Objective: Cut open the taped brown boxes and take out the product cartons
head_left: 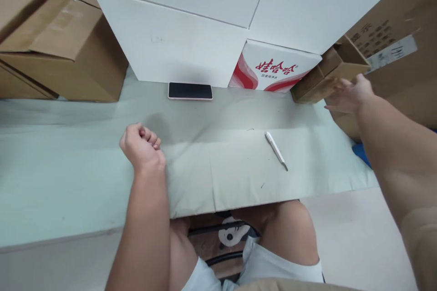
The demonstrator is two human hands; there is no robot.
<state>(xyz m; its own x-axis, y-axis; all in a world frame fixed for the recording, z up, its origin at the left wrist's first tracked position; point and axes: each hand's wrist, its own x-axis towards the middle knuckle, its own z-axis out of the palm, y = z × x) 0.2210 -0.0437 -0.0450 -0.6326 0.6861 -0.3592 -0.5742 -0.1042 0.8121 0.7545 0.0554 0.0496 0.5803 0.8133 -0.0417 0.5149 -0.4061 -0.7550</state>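
Observation:
My left hand is curled into a loose fist above the cloth-covered table, with nothing seen in it. On the right, my right hand reaches out with its fingers apart at the side of a narrow open-topped cardboard box. Whether the fingertips touch that box I cannot tell. A slim white craft knife, or a pen-like tool with a thin dark tip, lies on the table between my hands. Further back, a phone with a dark screen rests against the white boxes.
Large white boxes form a wall at the back, beside a red and white printed carton. Brown cardboard boxes are stacked at the left. A big brown carton stands at the right. The pale green tablecloth ends above my knees.

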